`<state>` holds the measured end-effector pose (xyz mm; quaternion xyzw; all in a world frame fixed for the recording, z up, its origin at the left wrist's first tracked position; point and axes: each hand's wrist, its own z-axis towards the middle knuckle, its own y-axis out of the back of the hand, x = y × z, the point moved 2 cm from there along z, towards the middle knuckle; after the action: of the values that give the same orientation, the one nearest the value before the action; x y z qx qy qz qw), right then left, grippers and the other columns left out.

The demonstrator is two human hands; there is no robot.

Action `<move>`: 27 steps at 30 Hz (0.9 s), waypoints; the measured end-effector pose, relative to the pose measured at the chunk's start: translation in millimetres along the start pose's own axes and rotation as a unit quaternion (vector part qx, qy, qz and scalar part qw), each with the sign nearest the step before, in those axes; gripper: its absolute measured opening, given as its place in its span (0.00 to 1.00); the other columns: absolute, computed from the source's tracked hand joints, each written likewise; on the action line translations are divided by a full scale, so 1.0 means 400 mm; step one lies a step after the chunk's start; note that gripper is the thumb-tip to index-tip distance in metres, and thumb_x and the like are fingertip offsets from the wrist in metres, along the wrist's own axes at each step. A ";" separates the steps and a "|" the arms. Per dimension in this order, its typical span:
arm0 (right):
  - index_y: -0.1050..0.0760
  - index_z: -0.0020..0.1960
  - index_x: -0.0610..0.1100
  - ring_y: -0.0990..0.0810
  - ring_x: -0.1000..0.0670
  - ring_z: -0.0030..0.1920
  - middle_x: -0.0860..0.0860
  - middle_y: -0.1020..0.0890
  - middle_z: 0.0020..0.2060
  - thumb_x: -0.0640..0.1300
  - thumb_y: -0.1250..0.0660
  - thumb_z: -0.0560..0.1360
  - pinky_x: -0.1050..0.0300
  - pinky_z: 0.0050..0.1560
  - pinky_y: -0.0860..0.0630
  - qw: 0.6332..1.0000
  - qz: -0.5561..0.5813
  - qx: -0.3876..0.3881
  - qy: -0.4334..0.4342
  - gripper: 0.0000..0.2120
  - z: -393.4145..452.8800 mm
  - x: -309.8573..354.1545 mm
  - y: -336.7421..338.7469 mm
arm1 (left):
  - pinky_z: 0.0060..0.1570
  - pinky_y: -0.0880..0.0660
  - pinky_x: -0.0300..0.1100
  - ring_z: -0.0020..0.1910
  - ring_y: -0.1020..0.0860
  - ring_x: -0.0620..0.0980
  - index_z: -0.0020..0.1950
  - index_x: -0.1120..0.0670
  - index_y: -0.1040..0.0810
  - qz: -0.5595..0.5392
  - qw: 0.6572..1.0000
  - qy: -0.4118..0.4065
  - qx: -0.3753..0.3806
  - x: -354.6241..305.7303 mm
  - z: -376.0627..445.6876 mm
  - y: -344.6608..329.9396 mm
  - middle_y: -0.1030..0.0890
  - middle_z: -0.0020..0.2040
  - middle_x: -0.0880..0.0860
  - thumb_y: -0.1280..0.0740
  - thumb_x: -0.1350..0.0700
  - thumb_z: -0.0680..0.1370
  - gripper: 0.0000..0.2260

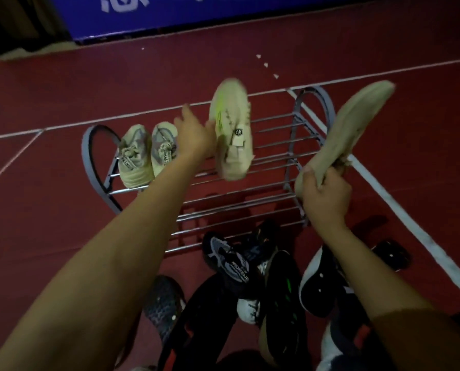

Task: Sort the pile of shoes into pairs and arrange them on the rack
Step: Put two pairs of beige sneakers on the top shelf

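Red floor [63, 84] marked with white lines, bearing a grey metal shoe rack [277, 167] of horizontal bars with arched ends. At the rack's left end stands a pair of pale beige sneakers [146, 153], side by side and touching, toes toward the far edge. Before the rack's near edge lies a pile of dark shoes [253, 279], overlapping one another; individual pairs cannot be told apart in the dim light. Beyond the floor, a blue board [223, 12] with white lettering. Above the rack's middle bars hangs a cream sneaker [232, 129] with a yellow-green stripe, toe pointing away, blurred. The left hand [194, 135] lies against this shoe's left side with fingers partly spread; whether it grips the shoe cannot be told from the blur. The right hand [326, 191], beside the rack's right end, is closed around the heel of a second cream shoe [357, 124], held tilted, sole showing, toe raised toward the far right.
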<state>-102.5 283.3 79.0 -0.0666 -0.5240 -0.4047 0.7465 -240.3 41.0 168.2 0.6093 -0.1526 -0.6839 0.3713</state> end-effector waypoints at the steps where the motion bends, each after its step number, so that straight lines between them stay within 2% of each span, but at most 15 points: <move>1: 0.31 0.34 0.41 0.27 0.47 0.29 0.49 0.27 0.26 0.51 0.35 0.79 0.51 0.31 0.32 0.999 -0.018 0.017 0.021 0.20 0.007 0.015 -0.004 | 0.61 0.27 0.53 0.67 0.25 0.65 0.74 0.58 0.31 0.049 0.997 -0.031 0.044 0.021 -0.011 -0.028 0.26 0.70 0.64 0.36 0.45 0.82 0.25; 3: 0.31 0.34 0.39 0.27 0.45 0.29 0.46 0.26 0.27 0.50 0.35 0.79 0.49 0.31 0.31 0.995 -0.053 0.045 0.073 0.19 0.015 0.044 -0.014 | 0.57 0.25 0.50 0.65 0.22 0.66 0.66 0.56 0.26 0.109 0.980 -0.104 0.131 0.058 -0.073 -0.089 0.25 0.69 0.64 0.40 0.37 0.81 0.25; 5: 0.32 0.35 0.40 0.26 0.44 0.31 0.46 0.26 0.29 0.48 0.35 0.79 0.51 0.30 0.33 0.986 -0.088 0.059 0.131 0.18 0.030 0.074 -0.026 | 0.66 0.27 0.54 0.72 0.27 0.64 0.79 0.50 0.36 0.136 0.969 -0.131 0.161 0.093 -0.133 -0.137 0.37 0.80 0.59 0.41 0.31 0.78 0.35; 7: 0.36 0.34 0.44 0.25 0.41 0.33 0.47 0.28 0.30 0.48 0.37 0.79 0.53 0.30 0.35 0.974 -0.125 0.081 0.171 0.17 0.061 0.114 -0.049 | 0.71 0.29 0.59 0.77 0.33 0.63 0.84 0.49 0.46 0.162 0.964 -0.184 0.103 0.121 -0.170 -0.151 0.43 0.84 0.57 0.38 0.30 0.76 0.42; 9: 0.36 0.37 0.45 0.23 0.39 0.39 0.46 0.26 0.34 0.46 0.38 0.77 0.52 0.33 0.34 0.951 -0.210 0.134 0.184 0.13 0.107 0.174 -0.096 | 0.71 0.29 0.59 0.78 0.35 0.62 0.83 0.53 0.43 0.152 0.950 -0.269 0.050 0.152 -0.185 -0.149 0.40 0.82 0.59 0.35 0.35 0.77 0.41; 11: 0.30 0.43 0.44 0.20 0.39 0.47 0.43 0.21 0.43 0.44 0.36 0.74 0.53 0.39 0.31 0.919 -0.291 0.200 0.176 0.04 0.159 0.224 -0.153 | 0.70 0.28 0.57 0.77 0.32 0.61 0.82 0.55 0.38 0.112 0.945 -0.303 0.048 0.179 -0.187 -0.135 0.36 0.81 0.60 0.31 0.41 0.78 0.36; 14: 0.23 0.54 0.45 0.19 0.40 0.53 0.44 0.18 0.51 0.48 0.31 0.70 0.55 0.43 0.27 0.895 -0.307 0.305 0.105 0.14 0.204 0.242 -0.212 | 0.65 0.25 0.55 0.69 0.26 0.58 0.78 0.55 0.34 0.100 0.945 -0.306 0.052 0.185 -0.199 -0.121 0.29 0.74 0.57 0.29 0.45 0.77 0.32; 17: 0.27 0.53 0.45 0.21 0.44 0.49 0.48 0.21 0.48 0.53 0.24 0.65 0.56 0.39 0.29 0.940 -0.182 0.289 0.011 0.22 0.209 0.240 -0.224 | 0.65 0.27 0.56 0.68 0.27 0.57 0.72 0.56 0.30 0.101 0.954 -0.284 0.003 0.152 -0.181 -0.122 0.27 0.70 0.56 0.30 0.44 0.76 0.29; 18: 0.28 0.55 0.44 0.22 0.43 0.52 0.46 0.22 0.52 0.55 0.25 0.63 0.54 0.43 0.28 0.948 -0.179 0.262 0.008 0.27 0.204 0.240 -0.225 | 0.69 0.29 0.56 0.71 0.29 0.58 0.73 0.56 0.30 0.091 0.957 -0.275 0.000 0.134 -0.172 -0.129 0.28 0.72 0.57 0.30 0.44 0.76 0.30; 19: 0.29 0.60 0.43 0.24 0.41 0.59 0.44 0.23 0.57 0.58 0.28 0.61 0.51 0.51 0.26 0.948 -0.214 0.235 0.019 0.32 0.197 0.230 -0.226 | 0.72 0.31 0.55 0.74 0.31 0.58 0.76 0.56 0.32 0.084 0.958 -0.273 0.011 0.116 -0.165 -0.139 0.30 0.75 0.57 0.30 0.44 0.77 0.31; 21: 0.35 0.69 0.43 0.35 0.37 0.71 0.41 0.32 0.69 0.65 0.32 0.62 0.42 0.68 0.34 0.940 -0.269 0.210 -0.006 0.42 0.182 0.191 -0.224 | 0.75 0.34 0.55 0.77 0.35 0.60 0.78 0.55 0.33 0.092 0.954 -0.283 0.046 0.083 -0.149 -0.167 0.32 0.78 0.57 0.30 0.44 0.77 0.32; 22: 0.38 0.73 0.44 0.38 0.37 0.73 0.41 0.34 0.72 0.68 0.34 0.64 0.40 0.71 0.37 0.936 -0.265 0.223 -0.055 0.45 0.179 0.165 -0.221 | 0.74 0.33 0.57 0.78 0.36 0.61 0.77 0.54 0.32 0.102 0.953 -0.280 0.060 0.070 -0.144 -0.181 0.31 0.78 0.57 0.30 0.45 0.78 0.31; 24: 0.40 0.75 0.43 0.33 0.37 0.71 0.41 0.30 0.72 0.70 0.33 0.66 0.43 0.70 0.33 0.925 -0.219 0.280 -0.136 0.48 0.185 0.119 -0.216 | 0.71 0.31 0.57 0.76 0.36 0.61 0.72 0.53 0.27 0.101 0.959 -0.255 0.065 0.056 -0.137 -0.199 0.26 0.72 0.55 0.29 0.47 0.77 0.25; 25: 0.38 0.73 0.42 0.29 0.38 0.69 0.42 0.26 0.69 0.70 0.31 0.65 0.44 0.66 0.28 0.926 -0.192 0.293 -0.138 0.47 0.189 0.107 -0.212 | 0.70 0.31 0.55 0.75 0.35 0.61 0.69 0.54 0.24 0.088 0.964 -0.244 0.055 0.053 -0.137 -0.204 0.23 0.69 0.54 0.28 0.48 0.77 0.22; 27: 0.35 0.70 0.42 0.26 0.39 0.65 0.44 0.23 0.64 0.69 0.27 0.63 0.46 0.61 0.24 0.949 -0.165 0.250 -0.103 0.46 0.192 0.104 -0.200 | 0.68 0.32 0.50 0.70 0.32 0.61 0.61 0.56 0.21 0.056 0.970 -0.235 0.030 0.050 -0.139 -0.204 0.20 0.61 0.55 0.26 0.51 0.76 0.16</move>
<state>-207.3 248.2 121.6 0.1679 -0.6858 -0.3694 0.6042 -213.5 96.0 88.0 0.4327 -0.2900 -0.7809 0.3447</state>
